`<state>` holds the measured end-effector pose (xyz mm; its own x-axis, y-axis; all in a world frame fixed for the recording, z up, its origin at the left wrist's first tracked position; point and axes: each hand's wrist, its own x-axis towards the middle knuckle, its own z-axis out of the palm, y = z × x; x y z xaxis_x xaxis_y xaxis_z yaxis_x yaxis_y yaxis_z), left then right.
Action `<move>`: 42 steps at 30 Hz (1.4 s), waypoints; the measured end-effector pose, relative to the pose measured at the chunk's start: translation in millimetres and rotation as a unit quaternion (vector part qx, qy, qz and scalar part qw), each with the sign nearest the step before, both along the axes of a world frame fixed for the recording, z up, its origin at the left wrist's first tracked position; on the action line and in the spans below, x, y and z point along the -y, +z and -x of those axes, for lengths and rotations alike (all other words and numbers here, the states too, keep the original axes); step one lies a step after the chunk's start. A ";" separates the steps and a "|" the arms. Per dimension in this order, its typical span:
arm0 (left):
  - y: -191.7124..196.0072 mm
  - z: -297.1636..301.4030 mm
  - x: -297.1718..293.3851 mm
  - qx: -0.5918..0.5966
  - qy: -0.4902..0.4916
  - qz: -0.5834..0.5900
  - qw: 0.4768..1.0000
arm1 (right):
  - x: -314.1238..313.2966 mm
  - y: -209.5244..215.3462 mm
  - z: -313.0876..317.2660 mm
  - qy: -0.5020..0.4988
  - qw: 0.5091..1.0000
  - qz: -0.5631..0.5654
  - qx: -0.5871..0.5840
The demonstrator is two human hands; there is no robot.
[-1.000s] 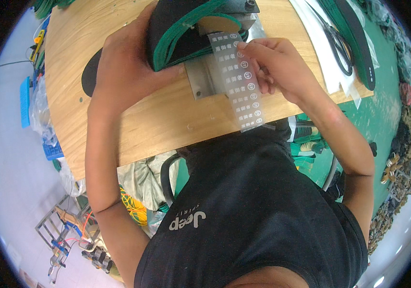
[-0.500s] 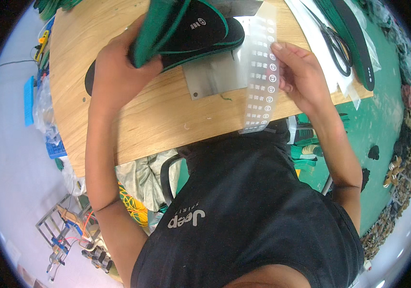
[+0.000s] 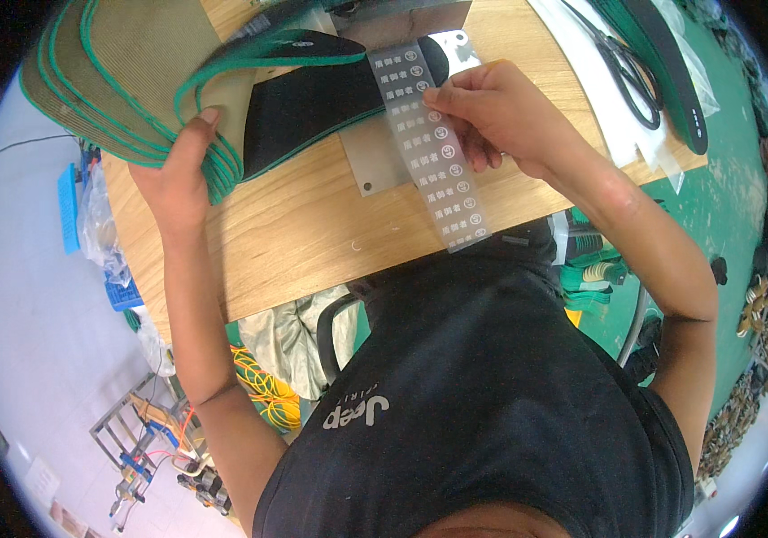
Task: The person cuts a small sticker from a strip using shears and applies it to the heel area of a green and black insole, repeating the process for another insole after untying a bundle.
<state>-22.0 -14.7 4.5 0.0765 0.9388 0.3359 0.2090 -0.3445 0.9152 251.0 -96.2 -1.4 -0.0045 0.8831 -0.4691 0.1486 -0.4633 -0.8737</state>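
Currently the right hand (image 3: 492, 112) is pinching a clear strip of printed labels (image 3: 427, 143) between thumb and fingertips near its upper part; the strip is hanging diagonally over a grey metal plate (image 3: 382, 163) on the wooden table (image 3: 312, 233). Left hand (image 3: 178, 175) is gripping the edge of a fanned stack of green-trimmed insoles (image 3: 124, 72), thumb on top, fingers hidden underneath. One black insole (image 3: 312, 94) is lying beside the stack. Scissors (image 3: 622, 67) are lying well apart, at right.
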 end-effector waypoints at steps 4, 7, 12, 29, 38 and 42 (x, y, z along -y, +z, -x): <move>0.7 -0.1 1.1 -0.009 0.001 -0.013 1.000 | 1.1 0.1 1.8 -0.001 1.000 -0.007 0.016; 1.3 1.3 2.4 -0.021 0.001 0.008 1.000 | 1.8 -1.5 1.0 0.000 1.000 0.007 0.004; -0.6 4.4 -1.0 -0.060 0.001 -0.029 0.998 | 1.3 -1.4 0.2 0.014 1.000 -0.001 -0.002; -0.4 -2.9 3.7 -0.047 -0.024 -0.016 0.998 | 0.1 -2.4 2.9 0.056 0.998 0.003 0.014; -1.2 0.0 2.8 -0.073 -0.025 -0.033 0.996 | 1.4 -4.6 2.1 0.029 1.000 0.002 0.005; -1.0 0.9 2.8 -0.075 -0.028 -0.028 0.996 | 2.7 -6.5 1.1 0.022 1.000 -0.009 0.010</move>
